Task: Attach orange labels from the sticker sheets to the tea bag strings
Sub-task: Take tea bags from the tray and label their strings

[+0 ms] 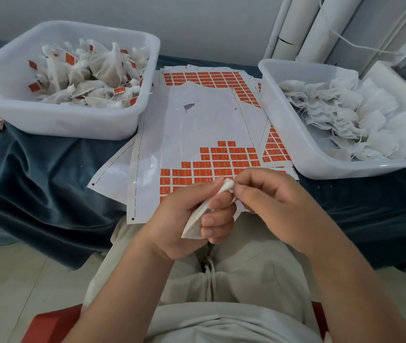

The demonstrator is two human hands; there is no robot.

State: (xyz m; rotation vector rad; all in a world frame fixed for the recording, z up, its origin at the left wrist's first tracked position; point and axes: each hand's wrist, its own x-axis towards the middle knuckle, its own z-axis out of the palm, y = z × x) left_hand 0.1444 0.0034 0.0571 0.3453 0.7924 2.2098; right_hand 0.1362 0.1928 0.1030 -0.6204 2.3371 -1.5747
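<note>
Your left hand [184, 219] grasping a tea bag [193, 225] over the near edge of the table [48, 169], your right hand [268, 204] pinching its top, sticker sheet [209, 120] lying just beyond, mid-table

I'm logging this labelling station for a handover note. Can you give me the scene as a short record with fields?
left hand: grips one tea bag, fingers curled round it
right hand: pinches the top end of that bag
label on held bag: none visible
sticker sheets: lie between the two bins, partly stripped
orange labels: rows remain on the sheets
left bin: holds labelled tea bags
right bin: holds unlabelled tea bags
surface: blue cloth
</note>
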